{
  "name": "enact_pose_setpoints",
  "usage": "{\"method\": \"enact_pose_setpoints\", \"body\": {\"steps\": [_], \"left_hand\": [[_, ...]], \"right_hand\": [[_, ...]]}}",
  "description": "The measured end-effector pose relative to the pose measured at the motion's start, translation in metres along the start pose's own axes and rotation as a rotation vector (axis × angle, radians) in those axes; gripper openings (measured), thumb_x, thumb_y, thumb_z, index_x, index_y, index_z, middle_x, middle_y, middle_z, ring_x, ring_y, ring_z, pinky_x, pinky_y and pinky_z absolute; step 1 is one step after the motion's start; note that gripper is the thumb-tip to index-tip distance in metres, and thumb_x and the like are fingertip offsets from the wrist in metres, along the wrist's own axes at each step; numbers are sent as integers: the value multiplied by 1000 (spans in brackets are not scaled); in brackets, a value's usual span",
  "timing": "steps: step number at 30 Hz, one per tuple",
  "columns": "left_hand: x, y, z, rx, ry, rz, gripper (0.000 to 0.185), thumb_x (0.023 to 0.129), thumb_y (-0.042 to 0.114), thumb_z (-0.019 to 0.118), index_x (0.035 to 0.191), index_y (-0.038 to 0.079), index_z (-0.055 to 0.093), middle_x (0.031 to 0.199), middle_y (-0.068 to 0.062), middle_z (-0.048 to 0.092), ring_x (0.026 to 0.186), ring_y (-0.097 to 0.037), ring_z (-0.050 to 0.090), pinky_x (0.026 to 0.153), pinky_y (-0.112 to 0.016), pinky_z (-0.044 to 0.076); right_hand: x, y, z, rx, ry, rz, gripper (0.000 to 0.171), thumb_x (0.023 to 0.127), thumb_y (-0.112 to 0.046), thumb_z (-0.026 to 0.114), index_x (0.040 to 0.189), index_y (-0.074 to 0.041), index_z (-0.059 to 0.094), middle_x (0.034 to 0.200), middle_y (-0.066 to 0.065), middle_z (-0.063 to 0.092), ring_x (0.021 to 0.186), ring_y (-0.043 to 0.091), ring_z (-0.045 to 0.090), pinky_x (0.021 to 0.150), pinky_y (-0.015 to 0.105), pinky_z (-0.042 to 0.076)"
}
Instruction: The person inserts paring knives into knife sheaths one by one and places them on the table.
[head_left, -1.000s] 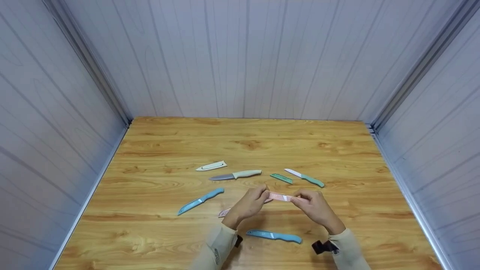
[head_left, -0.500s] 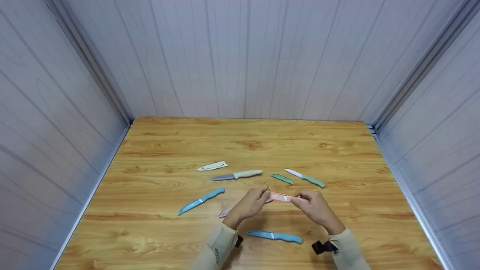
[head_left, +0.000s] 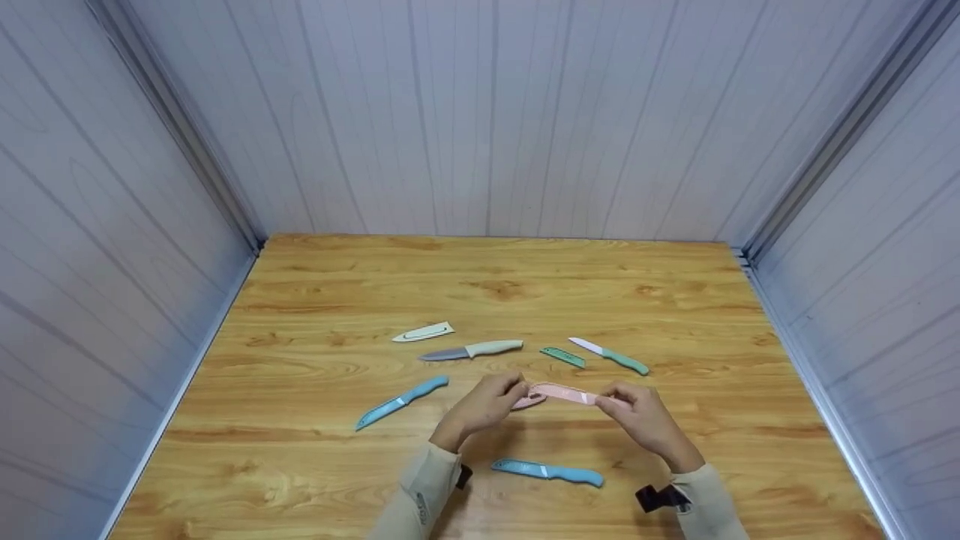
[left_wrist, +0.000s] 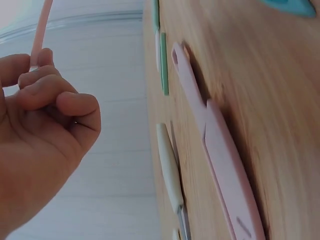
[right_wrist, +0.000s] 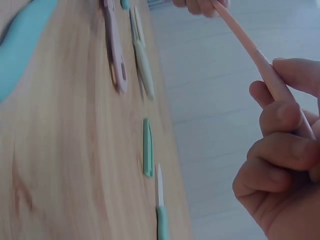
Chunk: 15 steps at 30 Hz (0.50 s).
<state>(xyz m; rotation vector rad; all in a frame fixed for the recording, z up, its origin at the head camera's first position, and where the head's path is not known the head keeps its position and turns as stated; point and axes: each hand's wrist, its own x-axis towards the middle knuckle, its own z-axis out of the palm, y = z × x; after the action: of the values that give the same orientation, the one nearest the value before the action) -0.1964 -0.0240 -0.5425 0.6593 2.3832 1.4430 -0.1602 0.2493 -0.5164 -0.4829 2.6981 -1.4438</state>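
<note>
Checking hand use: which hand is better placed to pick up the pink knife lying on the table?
Left, probably. The left hand is right beside the pink knife on the table; the right hand is farther off. Both hold the raised pink knife.

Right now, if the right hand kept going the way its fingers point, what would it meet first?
Probably the left hand: the right hand points along the pink knife both hold. Depth is unclear.
</note>
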Motion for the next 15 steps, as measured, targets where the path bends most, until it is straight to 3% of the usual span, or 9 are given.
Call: {"method": "enact_pose_setpoints", "body": {"steps": [3,7,15], "left_hand": [[-3,-5,-6,23,26,-15,30,103,24,41,88,4,57,72,-3,51,61,-10,41,59,-25,36],[-7,-8,-13,51,47,-30,28,102,20,41,89,4,59,80,-13,57,64,-11,44,62,-27,39],[-13,-9,-19,71,66,-28,26,102,20,42,88,7,59,78,-8,56,65,-10,42,62,-27,38]], "right_hand": [[-6,8,-7,12,15,37,12,93,-15,62,93,-5,68,74,4,58,60,8,43,56,25,39],[-9,39,-10,-1,26,140,21,92,-28,62,95,-8,68,77,6,60,60,10,43,55,25,38],[-16,72,-7,-142,4,216,24,92,-36,61,90,-12,68,80,1,63,62,13,45,57,26,37]]}}
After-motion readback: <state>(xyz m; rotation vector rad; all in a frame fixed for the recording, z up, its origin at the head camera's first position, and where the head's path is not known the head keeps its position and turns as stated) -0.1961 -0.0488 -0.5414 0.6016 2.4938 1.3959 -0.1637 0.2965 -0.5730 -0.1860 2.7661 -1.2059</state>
